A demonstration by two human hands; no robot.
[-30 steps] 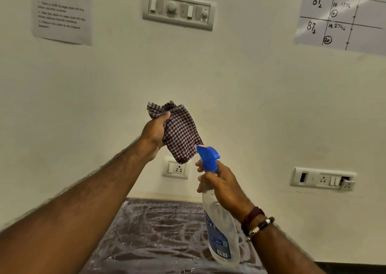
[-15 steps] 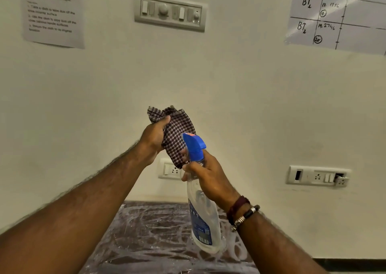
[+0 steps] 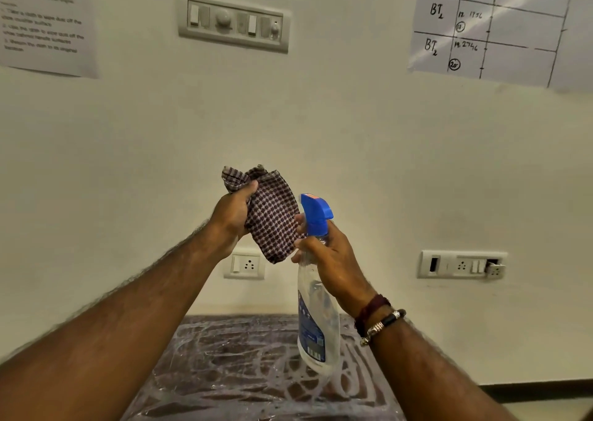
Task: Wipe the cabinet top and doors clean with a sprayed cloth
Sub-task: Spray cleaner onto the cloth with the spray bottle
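My left hand (image 3: 232, 218) grips a bunched brown-and-white checked cloth (image 3: 272, 218) held up in front of the wall. My right hand (image 3: 333, 260) holds a clear spray bottle (image 3: 316, 324) with a blue trigger head, upright, its nozzle right beside the cloth and facing it. A finger lies on the trigger. Below both hands the dark cabinet top (image 3: 231, 363) shows white smeared streaks. The cabinet doors are out of view.
A cream wall fills the view, with a switch panel (image 3: 234, 22) up high, a socket (image 3: 245, 265) behind the cloth and a socket strip (image 3: 462, 265) at the right. Paper sheets (image 3: 45, 26) hang top left; a hand-drawn chart (image 3: 500, 29) hangs top right.
My right hand has brought the spray bottle up and left until its nozzle sits against the cloth. The left hand keeps the cloth in about the same place.
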